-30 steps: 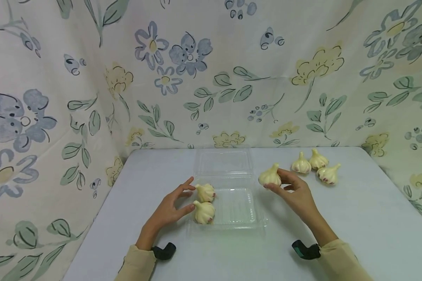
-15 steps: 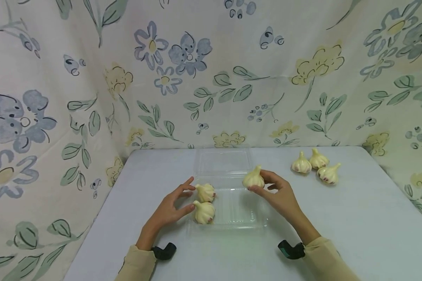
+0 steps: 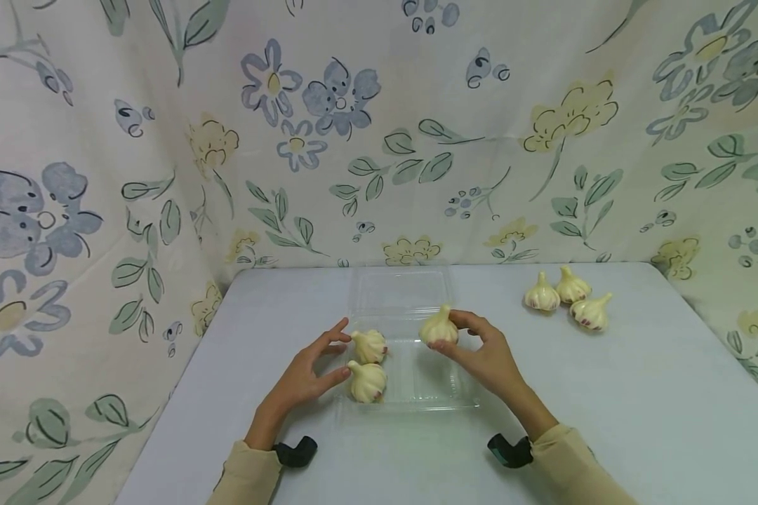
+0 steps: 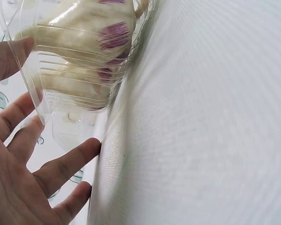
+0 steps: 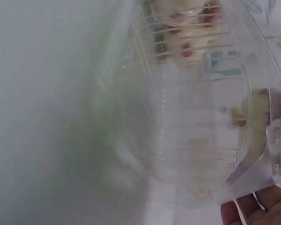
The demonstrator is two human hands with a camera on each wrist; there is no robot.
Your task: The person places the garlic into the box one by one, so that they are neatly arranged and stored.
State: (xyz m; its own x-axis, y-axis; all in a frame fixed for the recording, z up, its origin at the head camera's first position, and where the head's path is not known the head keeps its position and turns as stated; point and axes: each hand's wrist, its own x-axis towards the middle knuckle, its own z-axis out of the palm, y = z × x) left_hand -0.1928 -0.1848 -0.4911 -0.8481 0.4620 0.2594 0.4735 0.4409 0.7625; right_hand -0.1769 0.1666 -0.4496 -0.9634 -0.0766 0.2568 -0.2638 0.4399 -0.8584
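A clear plastic clamshell box (image 3: 410, 407) lies on the table with its lid (image 3: 401, 289) folded back. Two garlic bulbs sit in its left side, the rear bulb (image 3: 370, 346) behind the front bulb (image 3: 366, 383). My left hand (image 3: 303, 373) is at the box's left edge; in the left wrist view its spread fingers (image 4: 68, 164) reach the box's rim. My right hand (image 3: 489, 358) pinches another garlic bulb (image 3: 439, 328) between thumb and fingers, stem up, over the box's right half. In the right wrist view the box wall (image 5: 192, 117) partly hides this hand.
Three more garlic bulbs (image 3: 565, 298) stand grouped at the table's back right. A floral cloth (image 3: 379, 140) hangs behind and at the left of the white table (image 3: 638, 393). Each wrist bears a black camera mount (image 3: 510, 451).
My right hand has carried its garlic bulb leftward, from beside the box to above its right half. My left hand and the other bulbs have stayed put.
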